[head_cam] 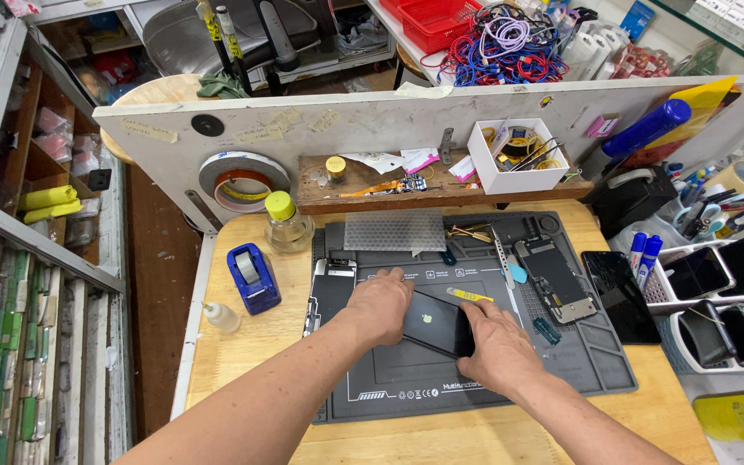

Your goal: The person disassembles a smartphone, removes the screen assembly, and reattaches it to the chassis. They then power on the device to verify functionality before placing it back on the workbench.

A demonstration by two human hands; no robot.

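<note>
I see both hands on glossy black flat phone (435,323), mid grey rubber work mat (406,379) on wooden worktop (243,344). Left hand (381,303) fingers curled over its left edge; right hand (497,344) fingers gripping right end.

a black phone (435,323) lies back-side up on the grey work mat (492,379), near the mat's middle, turned at a slant so its long edges run from upper left to lower right. its back is dark and glossy, with a small pale emblem near the centre. the left hand (378,303) presses on its upper left end, fingers spread over the corner, and the right hand (497,344) covers its lower right end, so only the middle stretch of the back shows. the phone rests flat on the mat, not lifted. a thin yellow-handled tool (470,295) lies just beyond its upper edge, beside the right hand's fingertips.
</note>
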